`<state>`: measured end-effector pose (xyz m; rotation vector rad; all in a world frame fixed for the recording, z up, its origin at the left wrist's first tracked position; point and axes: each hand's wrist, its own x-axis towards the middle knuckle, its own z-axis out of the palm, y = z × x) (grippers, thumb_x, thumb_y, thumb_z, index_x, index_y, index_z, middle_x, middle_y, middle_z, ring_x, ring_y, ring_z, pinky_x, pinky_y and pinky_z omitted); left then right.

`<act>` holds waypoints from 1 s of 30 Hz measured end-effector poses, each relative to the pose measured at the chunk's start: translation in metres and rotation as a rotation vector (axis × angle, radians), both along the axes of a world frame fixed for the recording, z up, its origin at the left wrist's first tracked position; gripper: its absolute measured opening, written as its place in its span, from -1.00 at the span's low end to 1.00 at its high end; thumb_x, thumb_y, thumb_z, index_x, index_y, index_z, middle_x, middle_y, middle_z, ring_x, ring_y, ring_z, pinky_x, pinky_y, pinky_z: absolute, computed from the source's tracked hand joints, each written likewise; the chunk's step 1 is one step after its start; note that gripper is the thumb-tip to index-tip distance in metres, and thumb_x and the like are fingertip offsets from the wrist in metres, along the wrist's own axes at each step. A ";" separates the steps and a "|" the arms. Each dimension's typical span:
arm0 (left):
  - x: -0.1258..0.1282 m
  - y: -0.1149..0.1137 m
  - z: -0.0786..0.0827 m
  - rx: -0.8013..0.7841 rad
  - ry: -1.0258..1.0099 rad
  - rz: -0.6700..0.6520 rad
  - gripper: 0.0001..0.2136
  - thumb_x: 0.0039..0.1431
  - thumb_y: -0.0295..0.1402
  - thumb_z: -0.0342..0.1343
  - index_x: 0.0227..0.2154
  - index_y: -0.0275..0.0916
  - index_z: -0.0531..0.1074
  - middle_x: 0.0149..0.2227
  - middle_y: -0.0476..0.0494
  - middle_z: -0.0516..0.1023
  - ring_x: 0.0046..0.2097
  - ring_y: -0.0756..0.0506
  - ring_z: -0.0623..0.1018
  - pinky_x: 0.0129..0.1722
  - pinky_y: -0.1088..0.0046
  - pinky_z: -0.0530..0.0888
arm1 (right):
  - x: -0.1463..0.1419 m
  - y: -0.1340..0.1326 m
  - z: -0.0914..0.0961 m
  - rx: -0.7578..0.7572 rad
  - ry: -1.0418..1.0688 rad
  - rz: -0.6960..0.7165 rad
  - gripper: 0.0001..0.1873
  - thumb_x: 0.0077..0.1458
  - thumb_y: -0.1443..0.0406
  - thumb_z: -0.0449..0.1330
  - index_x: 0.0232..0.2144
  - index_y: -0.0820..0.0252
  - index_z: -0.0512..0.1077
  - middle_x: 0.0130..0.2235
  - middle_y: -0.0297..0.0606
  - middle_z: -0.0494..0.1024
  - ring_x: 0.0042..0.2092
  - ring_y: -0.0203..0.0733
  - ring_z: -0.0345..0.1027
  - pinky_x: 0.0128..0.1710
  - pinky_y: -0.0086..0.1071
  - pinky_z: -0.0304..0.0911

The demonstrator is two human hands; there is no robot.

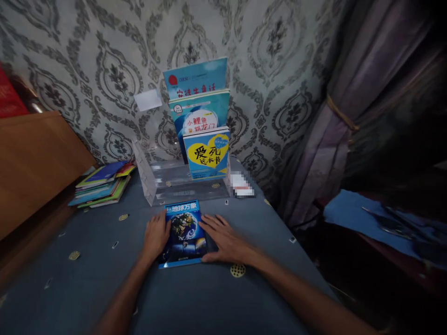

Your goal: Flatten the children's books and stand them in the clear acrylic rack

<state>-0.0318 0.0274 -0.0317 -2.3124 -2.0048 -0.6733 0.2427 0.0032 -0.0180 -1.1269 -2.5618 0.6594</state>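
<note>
A blue book with an Earth picture on its cover (184, 232) lies flat on the blue-grey cloth surface (209, 298). My left hand (156, 235) rests on the book's left edge with its fingers curled over it. Against the right edge lies my right hand (223, 239), fingers stretched flat and apart. Just behind the book stands a clear acrylic stepped rack (167, 179). It holds three upright books: a yellow-heart cover (206, 153) in front, a teal one (199, 116) behind it, and a blue one (195, 78) at the back.
A stack of several thin books (101, 184) lies to the left of the rack. A wooden board (31, 163) stands at the far left. Patterned wallpaper is behind. A tied purple curtain (331, 125) hangs at right, with a blue cloth (363, 216) below it.
</note>
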 end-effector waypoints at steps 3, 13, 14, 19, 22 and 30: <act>-0.005 0.009 -0.006 0.018 -0.373 -0.016 -0.67 0.24 -0.35 0.06 0.05 -0.21 0.44 0.03 -0.28 0.59 0.08 -0.27 0.55 0.15 0.06 0.41 | -0.001 0.002 -0.002 -0.010 -0.004 -0.004 0.17 -0.03 -0.31 0.23 0.41 0.24 0.08 0.43 0.14 0.02 0.46 0.22 -0.19 0.41 0.20 -0.31; 0.006 0.012 0.003 -0.374 -1.641 0.238 -0.89 0.10 -0.42 0.24 -0.30 -0.33 0.53 -0.47 -0.08 0.62 -0.48 -0.04 0.58 -0.40 0.46 0.53 | -0.001 0.000 0.003 -0.063 -0.008 -0.002 0.18 -0.02 -0.26 0.28 0.43 0.22 0.01 0.44 0.14 -0.01 0.47 0.18 -0.24 0.42 0.18 -0.35; 0.008 0.011 0.004 -0.371 -1.658 0.234 -0.89 0.10 -0.41 0.25 -0.31 -0.33 0.53 -0.47 -0.08 0.62 -0.48 -0.05 0.58 -0.39 0.46 0.54 | -0.001 0.000 0.003 -0.064 0.004 -0.006 0.20 -0.03 -0.23 0.31 0.44 0.20 -0.03 0.44 0.13 0.00 0.47 0.18 -0.23 0.42 0.17 -0.35; 0.011 0.011 0.003 -0.378 -1.726 0.133 -0.82 0.06 -0.38 0.31 -0.27 -0.33 0.56 -0.37 -0.11 0.67 -0.35 -0.10 0.65 -0.20 0.37 0.59 | -0.004 -0.001 -0.001 -0.082 0.106 -0.037 0.31 -0.04 -0.08 0.42 0.47 0.00 -0.31 0.42 0.01 0.11 0.43 0.21 -0.08 0.40 0.17 -0.20; 0.012 0.010 0.002 -0.387 -1.763 0.084 -0.75 0.01 -0.34 0.35 -0.24 -0.32 0.57 -0.34 -0.11 0.69 -0.32 -0.12 0.66 -0.16 0.34 0.59 | -0.006 -0.002 -0.003 -0.130 0.178 -0.067 0.32 -0.07 0.02 0.47 0.47 -0.07 -0.30 0.37 -0.01 0.22 0.35 0.24 0.11 0.31 0.13 0.04; 0.020 0.003 0.014 -0.230 -1.780 -0.054 -0.55 -0.16 -0.14 0.47 -0.20 -0.25 0.60 -0.21 -0.10 0.71 -0.11 -0.19 0.66 0.02 0.27 0.53 | -0.008 -0.004 -0.006 -0.112 0.434 0.012 0.18 0.06 0.45 0.35 0.45 -0.19 -0.28 0.24 -0.21 0.43 0.20 0.04 0.38 0.18 -0.05 0.31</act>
